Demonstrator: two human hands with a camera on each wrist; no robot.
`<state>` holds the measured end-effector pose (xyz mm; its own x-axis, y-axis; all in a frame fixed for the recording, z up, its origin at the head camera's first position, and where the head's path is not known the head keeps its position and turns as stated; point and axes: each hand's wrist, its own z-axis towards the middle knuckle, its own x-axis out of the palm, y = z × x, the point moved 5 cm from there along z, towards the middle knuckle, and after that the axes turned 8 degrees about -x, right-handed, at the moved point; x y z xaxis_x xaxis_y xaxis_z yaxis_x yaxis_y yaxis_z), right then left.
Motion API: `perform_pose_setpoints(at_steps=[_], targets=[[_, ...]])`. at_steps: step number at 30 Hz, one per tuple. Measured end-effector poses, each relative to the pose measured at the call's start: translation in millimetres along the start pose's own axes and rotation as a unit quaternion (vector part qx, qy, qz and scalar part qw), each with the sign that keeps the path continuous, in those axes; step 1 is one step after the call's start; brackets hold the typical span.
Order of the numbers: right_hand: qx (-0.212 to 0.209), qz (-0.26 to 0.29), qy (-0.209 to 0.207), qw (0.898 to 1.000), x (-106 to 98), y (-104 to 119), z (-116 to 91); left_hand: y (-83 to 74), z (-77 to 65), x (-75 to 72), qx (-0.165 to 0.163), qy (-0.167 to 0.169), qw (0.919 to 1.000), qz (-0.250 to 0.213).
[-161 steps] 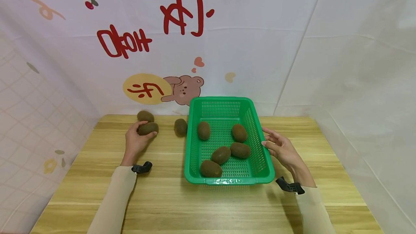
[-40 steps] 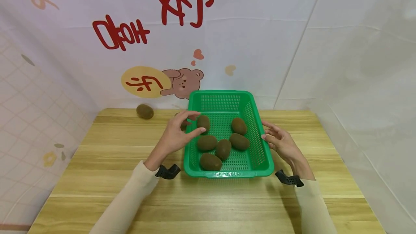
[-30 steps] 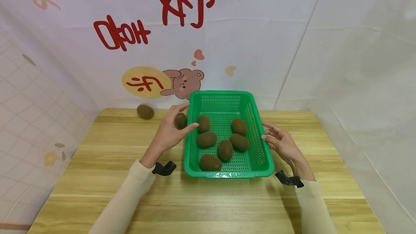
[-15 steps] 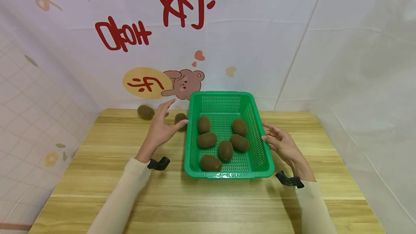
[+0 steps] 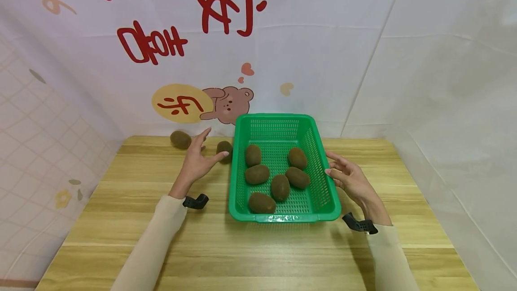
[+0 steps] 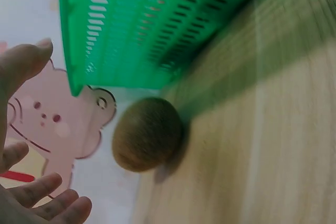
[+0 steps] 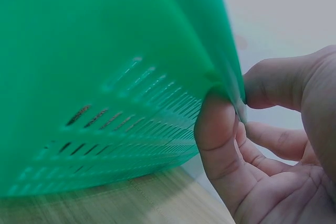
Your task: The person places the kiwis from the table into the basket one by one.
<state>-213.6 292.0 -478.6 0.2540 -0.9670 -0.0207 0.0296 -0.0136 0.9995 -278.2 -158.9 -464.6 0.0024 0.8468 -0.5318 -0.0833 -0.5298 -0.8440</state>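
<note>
A green slotted plastic basket (image 5: 284, 218) stands on the table with several brown kiwis (image 5: 280, 187) lying on its bottom. My right hand (image 5: 349, 181) pinches the basket's right rim; in the right wrist view the thumb is on one side of the rim (image 7: 231, 72) and fingers on the other. My left hand (image 5: 197, 160) is left of the basket, thumb and fingers spread wide, holding nothing. Nearest to it are two loose kiwis: one (image 5: 223, 148) beside the basket's left wall and one (image 5: 180, 139) farther left. In the left wrist view the nearer kiwi (image 6: 148, 134) sits apart from the fingers.
The wooden table (image 5: 258, 259) meets a white printed cloth (image 5: 315, 48) at its back edge. Pale cloth panels rise along the left and right sides. Each wrist wears a black camera mount (image 5: 196, 201).
Earlier my left hand gripped a kiwi at the far left; that kiwi now lies in the basket. The hand has since drawn back leftward out of the basket. My right hand stays on the rim.
</note>
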Motion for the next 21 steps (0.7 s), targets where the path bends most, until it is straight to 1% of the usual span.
perform_pose_setpoints(at_steps=[3, 5, 8, 14, 21], targets=[[0.000, 0.002, 0.001, 1.000, 0.3, 0.1, -0.2, 9.8, 3.2, 3.7, -0.015, 0.007, 0.9999, 0.000], [0.000, 0.002, 0.001, 1.000, 0.5, 0.4, -0.2, 15.3, 5.2, 6.4, -0.018, 0.012, 0.9998, -0.001], [0.000, 0.003, 0.001, 1.000, 0.7, 0.4, -0.2, 21.3, 7.1, 10.3, -0.023, 0.019, 0.9995, -0.008], [0.005, -0.006, -0.002, 1.000, 1.1, 0.7, -0.2, 31.0, 9.2, 18.5, -0.044, 0.035, 0.9983, -0.015], [0.002, -0.003, 0.000, 1.000, 1.1, 0.5, -0.1, 36.3, 13.8, 29.7, -0.039, 0.058, 0.9971, -0.028]])
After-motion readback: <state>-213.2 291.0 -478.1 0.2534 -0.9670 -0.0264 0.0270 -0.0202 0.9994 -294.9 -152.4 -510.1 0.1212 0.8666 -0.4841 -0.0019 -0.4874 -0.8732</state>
